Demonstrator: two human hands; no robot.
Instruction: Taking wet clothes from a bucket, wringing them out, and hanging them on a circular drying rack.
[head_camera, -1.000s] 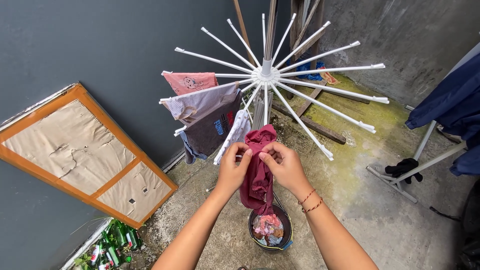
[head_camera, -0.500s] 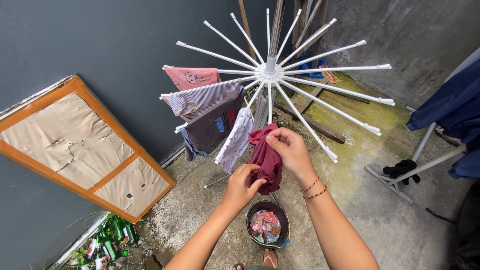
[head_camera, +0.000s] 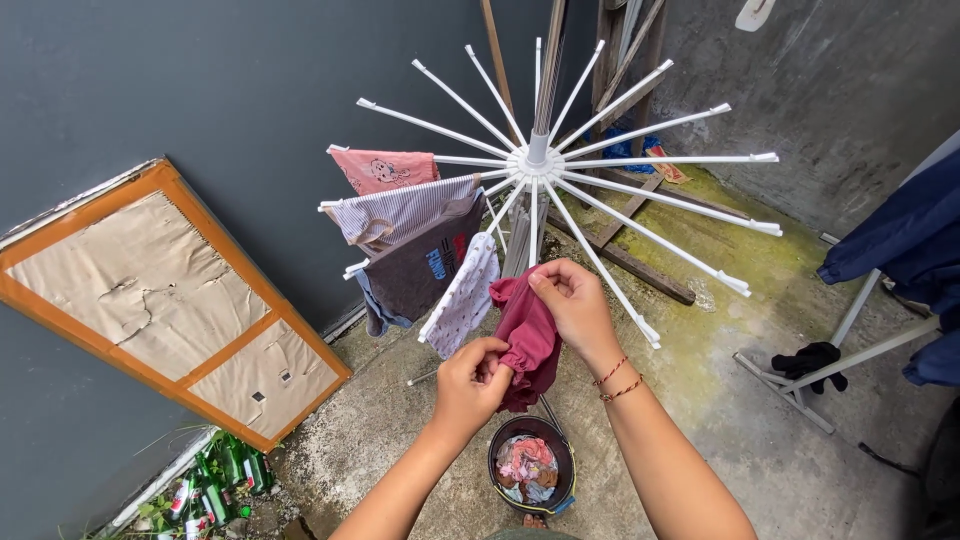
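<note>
Above the hands a white umbrella-style drying rack (head_camera: 540, 160) spreads its spokes; those left carry a pink shirt (head_camera: 385, 170), striped top (head_camera: 400, 212) and grey shirt (head_camera: 425, 265), the right spokes are bare. Below sits a laundry bucket (head_camera: 530, 465). The left hand (head_camera: 470, 382) and right hand (head_camera: 572, 300) both pinch a maroon garment (head_camera: 528, 340) between them.

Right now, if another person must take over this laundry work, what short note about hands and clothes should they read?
Left hand: pinches the lower edge of the dark red cloth garment.
Right hand: grips its top beside a white spoke of the umbrella-shaped drying rack.
Done: pink, striped, grey and white dotted pieces hang on the left spokes.
Left: red garment not hung; round dark bucket below holds more clothes.
</note>
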